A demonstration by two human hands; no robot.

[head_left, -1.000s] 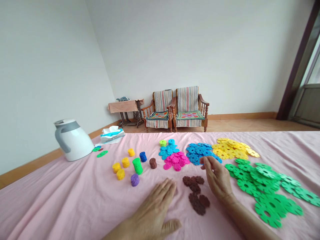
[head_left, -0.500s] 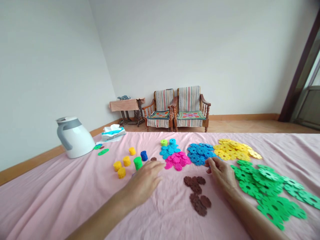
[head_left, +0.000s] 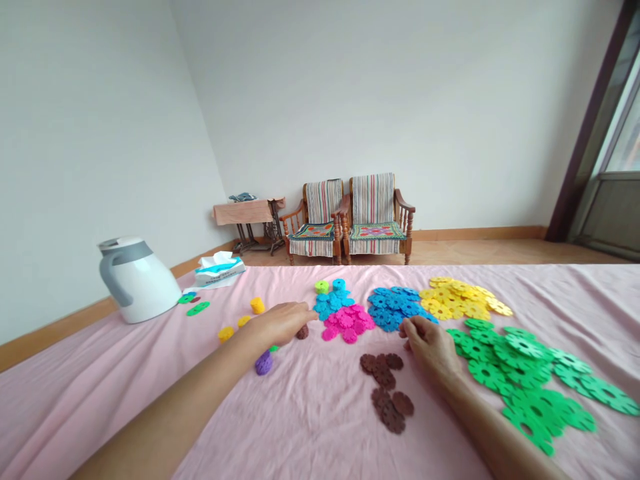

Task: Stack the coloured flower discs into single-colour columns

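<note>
Left hand (head_left: 286,321): arching palm-down beside brown cylindrical plastic stack (head_left: 303,332), fingers together, grip hidden
Right hand (head_left: 425,340): showing curled fingers, pinch unclear

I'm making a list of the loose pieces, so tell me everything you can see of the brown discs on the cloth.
The brown discs are thin, flat and dark reddish-brown, with notched, flower-like rims, and look like plastic. They lie loose on the pink cloth in two small clusters, one nearer the camera, with discs overlapping in each; the overlaps make an exact count uncertain. They sit nearer the camera than the pink pile. The right hand is just beside them, apparently not touching.
</note>
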